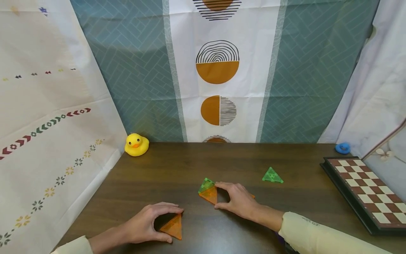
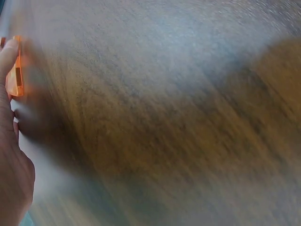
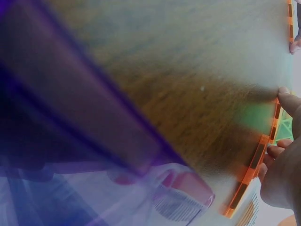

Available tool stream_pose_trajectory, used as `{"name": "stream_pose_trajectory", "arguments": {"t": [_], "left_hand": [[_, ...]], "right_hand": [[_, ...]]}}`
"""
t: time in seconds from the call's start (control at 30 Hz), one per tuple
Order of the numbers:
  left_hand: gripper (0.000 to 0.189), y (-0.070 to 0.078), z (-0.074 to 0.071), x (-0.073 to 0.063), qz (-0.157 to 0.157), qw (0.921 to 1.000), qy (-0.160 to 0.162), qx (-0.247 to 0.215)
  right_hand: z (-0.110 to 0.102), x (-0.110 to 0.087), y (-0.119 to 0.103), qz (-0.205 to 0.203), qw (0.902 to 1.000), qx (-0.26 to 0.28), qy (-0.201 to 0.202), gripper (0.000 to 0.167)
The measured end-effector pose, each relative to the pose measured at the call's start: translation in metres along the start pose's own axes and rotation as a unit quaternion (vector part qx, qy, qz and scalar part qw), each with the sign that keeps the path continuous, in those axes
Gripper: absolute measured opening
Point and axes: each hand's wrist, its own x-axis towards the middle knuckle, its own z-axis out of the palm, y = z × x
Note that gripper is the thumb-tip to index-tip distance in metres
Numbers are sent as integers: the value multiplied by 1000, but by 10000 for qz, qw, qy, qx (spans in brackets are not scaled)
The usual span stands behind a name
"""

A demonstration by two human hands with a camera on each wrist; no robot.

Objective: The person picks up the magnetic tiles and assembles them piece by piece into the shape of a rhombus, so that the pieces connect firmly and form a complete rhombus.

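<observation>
Gripping an orange triangular tile (image 1: 175,228) between thumb and fingertips of the left hand (image 1: 149,221), low and left of centre over a dark wooden tabletop (image 1: 222,158). Pointing one corner left into the palm and turning a straight edge to the right, in line with the direction away from the body. Held just right of the palm, inside the curve of the hand, close to the fingertips at the far corner and to the thumb at the near one. Seen from the left wrist only as a narrow orange strip beside the thumb. Pinching, in the right hand (image 1: 239,200), a second orange triangular tile (image 1: 210,194), fingertips at the far corner and thumb at the near one. Placed left of that hand, edge to edge with a green triangular tile (image 1: 206,184) on the far side, and making up with it a diamond with a long axis slanting from far left to near right. Showing past the back of the same hand: a third orange piece (image 1: 252,196), too covered to read for direction. Resting farther back, to the right and well apart: a loose green triangle (image 1: 272,175), aiming one corner away from the body. Ranged around the edges: a yellow rubber duck (image 1: 136,144), a small blue duck (image 1: 342,148) and a brown-and-white checkered board (image 1: 368,190).
</observation>
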Motion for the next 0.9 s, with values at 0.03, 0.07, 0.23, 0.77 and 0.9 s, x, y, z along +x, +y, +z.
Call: {"name": "stream_pose_trajectory", "arguments": {"t": [0.03,0.07,0.23,0.77,0.9], "left_hand": [[67,0,0,0,9,10000,-4,35],[67,0,-1,0,20,10000,-4,67],[64,0,-2,-1,130,9999,9,113],[58,3,-3,2,358,9990,110,243],[57,4,-4,4,351,9993,78,109]], "right_hand": [[0,0,0,2,10000,3,1,68],[0,0,0,-1,10000,-1,2,68],[0,0,0,-29,10000,-7,19,67],[0,0,0,7,10000,-45,-3,68],[0,0,0,29,10000,-59,3,68]]}}
